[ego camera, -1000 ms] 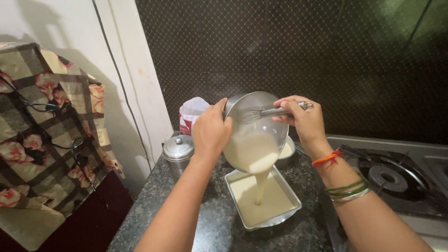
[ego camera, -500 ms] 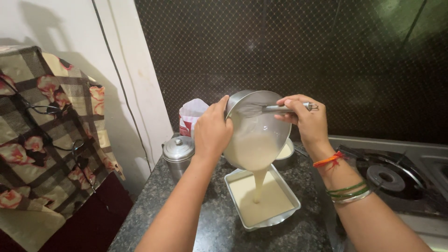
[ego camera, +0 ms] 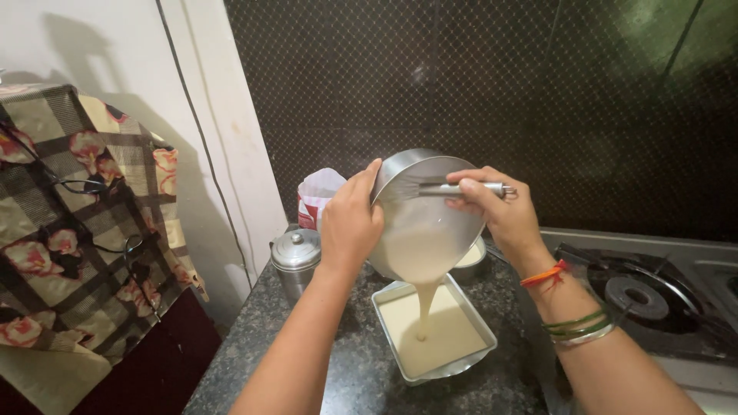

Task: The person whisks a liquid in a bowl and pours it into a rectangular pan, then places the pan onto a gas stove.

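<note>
Head view shows your left hand (ego camera: 350, 223) clamping the tilted steel bowl (ego camera: 427, 223) directly above the rectangular tin (ego camera: 477, 327), its long axis running away from you, while your right hand (ego camera: 500, 211) fingers grip the whisk (ego camera: 453, 189).

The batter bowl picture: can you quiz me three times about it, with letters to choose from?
1. Where does the batter land?
A. in the square tin
B. on the stove
C. in the lidded pot

2. What colour is the thread on the right wrist?
A. blue
B. orange
C. white

3. How is the bowl held?
A. flat on the counter
B. upside down
C. tilted, pouring

Answers:
1 A: the stream falls from the bowl into the tin below it.
2 B: an orange thread sits above the green bangles.
3 C: the left hand tips it while the right hand holds a whisk at its rim.
</note>
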